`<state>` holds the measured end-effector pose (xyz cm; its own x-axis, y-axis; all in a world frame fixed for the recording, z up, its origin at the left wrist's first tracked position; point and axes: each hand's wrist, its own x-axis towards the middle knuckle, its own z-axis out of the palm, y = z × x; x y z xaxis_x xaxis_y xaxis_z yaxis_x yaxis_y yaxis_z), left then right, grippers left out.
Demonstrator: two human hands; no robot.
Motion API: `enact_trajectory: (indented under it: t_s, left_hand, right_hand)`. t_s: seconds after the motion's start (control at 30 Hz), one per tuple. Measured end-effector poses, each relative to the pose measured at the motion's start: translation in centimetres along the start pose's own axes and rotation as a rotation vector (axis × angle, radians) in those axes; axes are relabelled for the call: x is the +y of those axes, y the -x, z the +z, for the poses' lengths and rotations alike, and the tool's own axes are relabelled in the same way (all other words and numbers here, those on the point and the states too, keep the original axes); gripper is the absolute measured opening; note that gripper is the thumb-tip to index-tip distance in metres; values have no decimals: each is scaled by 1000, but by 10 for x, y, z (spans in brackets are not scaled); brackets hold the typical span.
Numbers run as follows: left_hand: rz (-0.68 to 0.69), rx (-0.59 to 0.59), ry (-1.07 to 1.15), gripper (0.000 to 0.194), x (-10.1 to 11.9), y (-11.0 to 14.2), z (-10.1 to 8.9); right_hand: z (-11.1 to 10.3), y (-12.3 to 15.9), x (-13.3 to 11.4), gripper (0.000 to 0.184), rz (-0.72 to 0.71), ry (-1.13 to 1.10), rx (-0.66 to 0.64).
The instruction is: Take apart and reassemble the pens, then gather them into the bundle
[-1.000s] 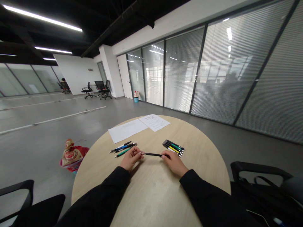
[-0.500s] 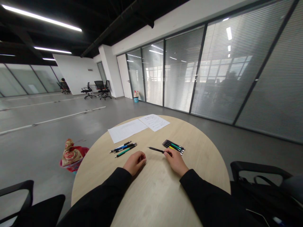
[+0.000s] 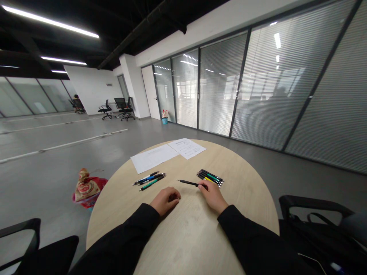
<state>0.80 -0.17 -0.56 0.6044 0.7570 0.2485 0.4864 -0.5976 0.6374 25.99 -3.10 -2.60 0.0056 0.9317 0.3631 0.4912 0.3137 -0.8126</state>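
Note:
My right hand [image 3: 213,197] rests on the round light-wood table [image 3: 186,236], its fingers pinching the rear end of a slim black pen [image 3: 189,183]. That pen's tip points left, toward my left hand [image 3: 165,201], which lies curled in a loose fist on the tabletop and holds nothing. Just beyond my right fingers lies a bundle of several black pens with green and yellow parts [image 3: 210,178]. Another group of pens in blue, black and green [image 3: 149,181] lies beyond my left hand. Two white sheets of paper [image 3: 154,159] [image 3: 186,148] lie at the far edge.
A red and tan plastic bag [image 3: 88,192] sits on the floor left of the table. Black office chairs [image 3: 30,248] [image 3: 312,208] stand at both sides, the right one with a black bag [image 3: 315,238]. A seated person [image 3: 76,103] is far back by the wall.
My left hand has let go of the pen's tip and drawn back toward me. The pen now stays only in my right hand, and the view has barely shifted.

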Motion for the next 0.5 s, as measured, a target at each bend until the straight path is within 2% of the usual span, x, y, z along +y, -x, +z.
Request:
enact_trajectory:
  t_s: [0.2,0.4,0.5]
  left_hand:
    - [-39,2,80,13,3,0,1]
    - [-52,316,-35,12,-1,-2,-4]
    - [-32,366,-84,15,-5,-3,-5]
  right_hand:
    - [0,0,-1,20,-13,-1,1]
    - [0,1,-1,19,-29,0,-15]
    - [1,2,-1,18,-63,-3,-38]
